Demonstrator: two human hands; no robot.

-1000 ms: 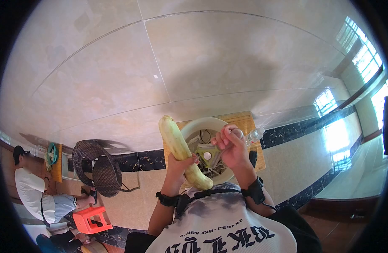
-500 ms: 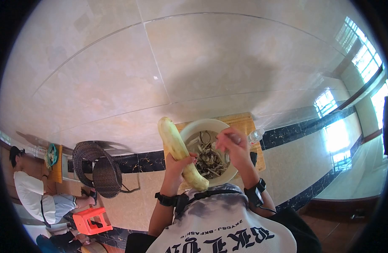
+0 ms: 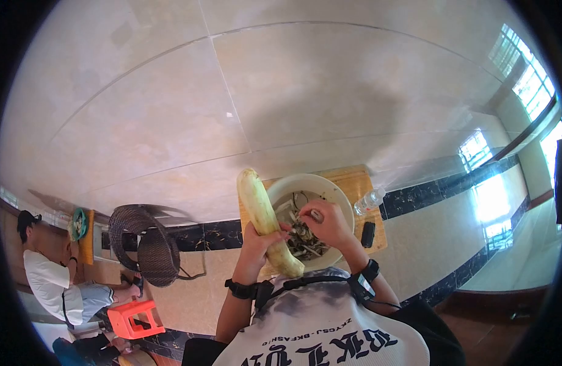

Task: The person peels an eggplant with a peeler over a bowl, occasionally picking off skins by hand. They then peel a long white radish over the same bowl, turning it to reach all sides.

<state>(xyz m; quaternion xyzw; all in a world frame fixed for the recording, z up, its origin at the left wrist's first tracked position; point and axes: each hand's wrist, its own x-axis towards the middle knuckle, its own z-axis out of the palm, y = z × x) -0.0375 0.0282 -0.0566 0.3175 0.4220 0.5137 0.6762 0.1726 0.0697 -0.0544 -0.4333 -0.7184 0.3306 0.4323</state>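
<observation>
A long, pale, peeled gourd leans upright over the left side of a white basin. My left hand is wrapped round its lower half, thumb across the front. My right hand hangs over the basin with its fingers curled in, close to the gourd but apart from it. A small pale bit shows between those fingers; its kind cannot be made out. Dark and pale strips of peel lie in the basin below.
The basin stands on a wooden table against the tiled wall. A clear bottle and a black phone-like object are on its right. To the left are a wicker chair, a red stool and a seated person.
My right hand has moved left and slightly down, closer to the gourd, and its fingers are more curled. My left hand keeps its hold on the gourd.
</observation>
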